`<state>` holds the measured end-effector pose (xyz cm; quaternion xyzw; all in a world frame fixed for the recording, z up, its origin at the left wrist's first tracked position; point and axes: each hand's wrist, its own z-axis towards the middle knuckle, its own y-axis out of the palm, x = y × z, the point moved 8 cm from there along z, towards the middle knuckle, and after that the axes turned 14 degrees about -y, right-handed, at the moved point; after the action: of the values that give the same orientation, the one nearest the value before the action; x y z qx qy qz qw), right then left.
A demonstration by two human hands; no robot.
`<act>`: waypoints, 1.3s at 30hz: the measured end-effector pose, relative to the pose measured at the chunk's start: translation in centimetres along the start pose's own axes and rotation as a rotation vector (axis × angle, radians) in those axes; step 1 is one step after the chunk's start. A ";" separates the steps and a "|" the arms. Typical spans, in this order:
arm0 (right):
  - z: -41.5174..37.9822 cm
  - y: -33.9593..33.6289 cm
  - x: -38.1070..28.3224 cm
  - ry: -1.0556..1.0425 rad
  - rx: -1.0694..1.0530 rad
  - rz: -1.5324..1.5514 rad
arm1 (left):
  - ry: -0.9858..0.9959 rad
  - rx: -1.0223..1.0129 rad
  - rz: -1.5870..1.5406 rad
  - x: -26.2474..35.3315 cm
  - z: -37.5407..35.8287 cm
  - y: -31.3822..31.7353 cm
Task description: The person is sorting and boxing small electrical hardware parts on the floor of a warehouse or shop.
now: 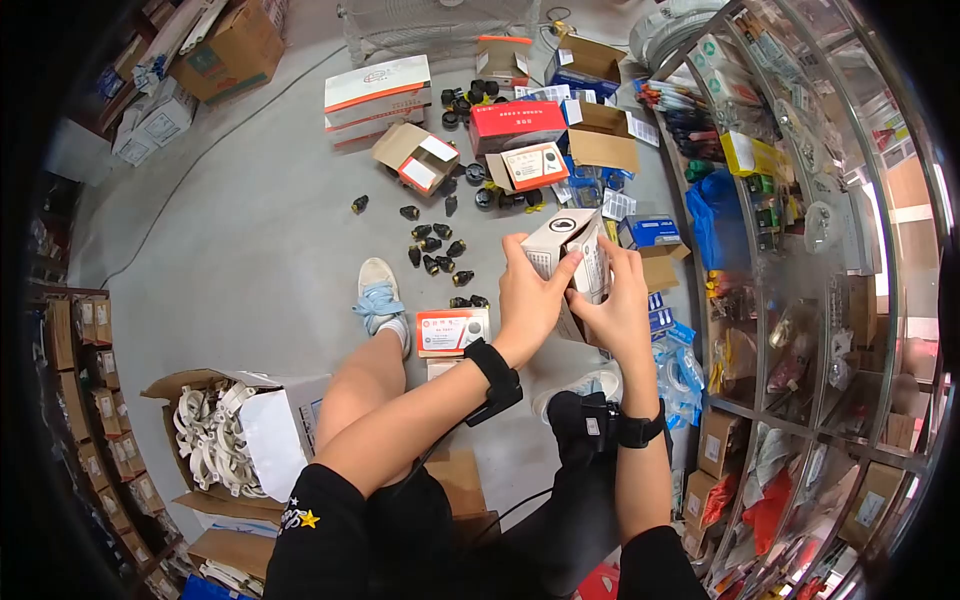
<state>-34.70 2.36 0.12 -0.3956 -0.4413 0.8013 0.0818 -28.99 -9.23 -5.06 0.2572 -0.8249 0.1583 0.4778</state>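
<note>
Both my hands hold a small white cardboard box [548, 244] with a dark round picture on its end, raised above the floor. My left hand [533, 297] grips its left side, the thumb on the near face. On the right side, my right hand [622, 298] closes around it, its thumb near the lower edge. A dark gap shows along the box's top edge; its contents are hidden. Below and left of the hands, an orange-and-white box [453, 332] lies on the floor. Several black plugs with yellow tips [432, 245] are scattered left of my hands.
Beyond my hands are a red box [517, 126], an opened white-and-orange box [418, 160] and a long white box [378, 98]. Blue boxes [652, 234] stand near the metal shelving [757, 405] on the right. A carton of white clamp-like parts [215, 440] sits at lower left.
</note>
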 end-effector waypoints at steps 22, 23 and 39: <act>-1.7 -5.9 7.2 0.173 0.258 -0.121 | -0.103 -0.206 -0.198 -0.7 1.4 -3.7; -1.4 -5.5 6.2 0.047 0.243 -0.226 | -0.093 -0.219 -0.219 -0.5 1.3 -3.7; -0.5 4.6 3.0 0.430 -0.270 0.824 | -0.167 -0.268 -0.442 -1.1 2.5 -4.7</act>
<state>-35.38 1.38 -5.33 -0.7011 -0.3210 0.6029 -0.2049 -27.53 -14.03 -7.18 0.3776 -0.7989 -0.0820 0.4610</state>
